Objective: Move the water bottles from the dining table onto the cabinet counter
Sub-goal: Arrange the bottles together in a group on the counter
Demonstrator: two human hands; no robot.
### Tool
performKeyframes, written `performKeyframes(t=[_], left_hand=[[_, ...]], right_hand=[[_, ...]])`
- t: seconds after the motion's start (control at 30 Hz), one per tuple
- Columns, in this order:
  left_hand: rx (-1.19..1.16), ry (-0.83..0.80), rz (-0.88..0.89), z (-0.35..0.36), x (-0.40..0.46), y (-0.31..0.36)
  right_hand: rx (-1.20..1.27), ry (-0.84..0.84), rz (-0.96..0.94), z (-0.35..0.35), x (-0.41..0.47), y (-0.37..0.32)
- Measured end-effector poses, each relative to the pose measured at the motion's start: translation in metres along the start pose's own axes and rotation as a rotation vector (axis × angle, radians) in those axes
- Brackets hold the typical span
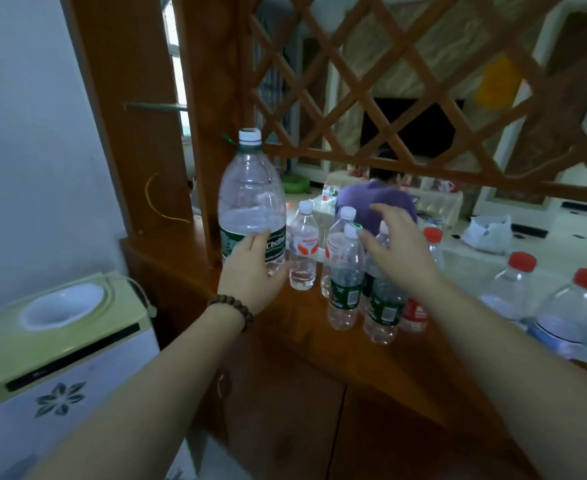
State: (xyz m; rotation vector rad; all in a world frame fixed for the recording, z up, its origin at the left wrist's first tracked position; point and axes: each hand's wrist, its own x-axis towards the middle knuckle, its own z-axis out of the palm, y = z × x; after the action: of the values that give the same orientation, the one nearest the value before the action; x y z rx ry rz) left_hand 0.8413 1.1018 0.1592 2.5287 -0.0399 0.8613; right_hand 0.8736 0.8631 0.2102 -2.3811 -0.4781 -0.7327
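Several bottles stand on the wooden tabletop: the big bottle at its left end by the post, a small cluster mid-counter, red-capped ones toward the right. The left hand curls around the big bottle's label, while the right hand hovers spread and empty over the cluster. Crowded as they are, a careless brush from that hand could likely topple the small bottles.

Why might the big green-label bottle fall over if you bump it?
The big green-label bottle is tall and looks under half full, so probably light and tippy. Its clear thin plastic likely dents when squeezed. The left hand grips its label.
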Motion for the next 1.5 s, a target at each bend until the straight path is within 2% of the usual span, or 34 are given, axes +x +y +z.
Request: performKeyframes(t=[0.1,0.23,0.4,0.53,0.7,0.87,1.07,1.5], left_hand=[[-0.061,-0.038,0.064,-0.002,0.048,-0.019],[-0.087,-0.211,0.215,0.003,0.11,-0.037],[-0.006,-0.376,0.375,0.017,0.171,-0.039],[0.042,-0.435,0.489,0.036,0.201,-0.033],[-0.019,-0.522,0.43,0.062,0.212,-0.028],[-0.112,-0.457,0.408,0.074,0.22,-0.029],[-0.125,-0.503,0.406,0.078,0.23,-0.03],[0.139,-0.518,0.526,0.075,0.245,-0.031]], right_hand=[[0.005,-0.037,0.063,0.007,0.047,0.007],[0.05,-0.19,0.1,0.014,0.101,0.016],[-0.089,-0.377,0.122,0.028,0.142,0.02],[-0.285,-0.56,0.153,0.047,0.152,0.021],[-0.452,-0.571,0.058,0.063,0.158,0.028],[-0.399,-0.582,0.059,0.072,0.162,0.038],[-0.386,-0.584,0.053,0.073,0.17,0.04],[-0.299,-0.565,-0.014,0.104,0.185,0.024]])
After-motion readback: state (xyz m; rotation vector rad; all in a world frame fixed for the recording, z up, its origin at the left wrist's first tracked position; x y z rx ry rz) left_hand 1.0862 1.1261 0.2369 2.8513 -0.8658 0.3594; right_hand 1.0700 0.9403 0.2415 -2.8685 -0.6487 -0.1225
